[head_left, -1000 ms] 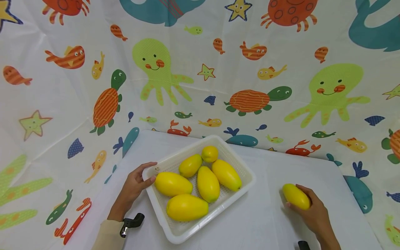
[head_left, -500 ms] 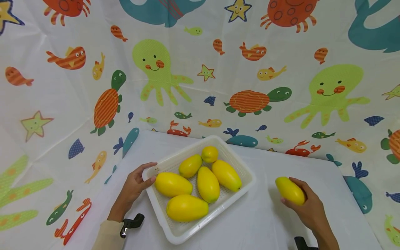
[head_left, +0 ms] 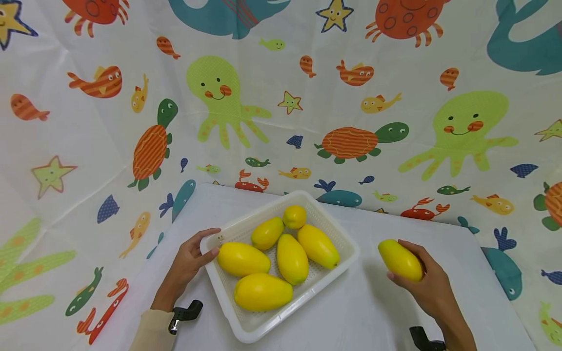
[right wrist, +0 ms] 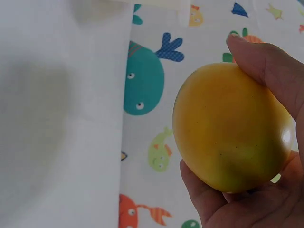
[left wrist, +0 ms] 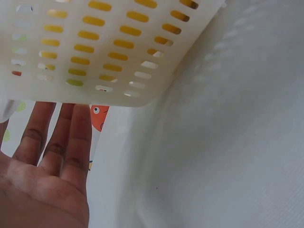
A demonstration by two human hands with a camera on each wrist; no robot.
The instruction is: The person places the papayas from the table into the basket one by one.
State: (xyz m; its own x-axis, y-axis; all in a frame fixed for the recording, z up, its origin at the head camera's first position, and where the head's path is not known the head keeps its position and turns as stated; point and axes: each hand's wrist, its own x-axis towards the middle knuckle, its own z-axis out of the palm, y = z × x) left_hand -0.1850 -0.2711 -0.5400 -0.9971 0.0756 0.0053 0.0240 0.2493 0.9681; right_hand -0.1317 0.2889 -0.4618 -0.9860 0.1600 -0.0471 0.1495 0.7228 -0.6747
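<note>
My right hand (head_left: pixel 428 278) grips a smooth yellow papaya (head_left: pixel 400 261), thumb on one side and fingers on the other. In the right wrist view the papaya (right wrist: pixel 230 128) shows a greenish patch at its near end, and it is held above the white table, its shadow falling to the left. At the left, my left hand (head_left: pixel 189 263) holds the corner of a white perforated plastic basket (head_left: pixel 287 319), thumb over the rim and fingers outside. From the left wrist, the fingers (left wrist: pixel 78 137) reach up behind the basket wall (left wrist: pixel 118 92). Several yellow papayas (head_left: pixel 263 291) lie inside.
A white cloth covers the table (head_left: pixel 342 312). Behind and to the sides hangs a curtain (head_left: pixel 263 161) printed with sea animals. Black camera mounts sit on the left wrist (head_left: pixel 186 312) and the right wrist (head_left: pixel 423 339).
My right hand has carried the papaya up and to the left, closer to the basket. The left hand, the basket and the papayas in it have stayed put.
</note>
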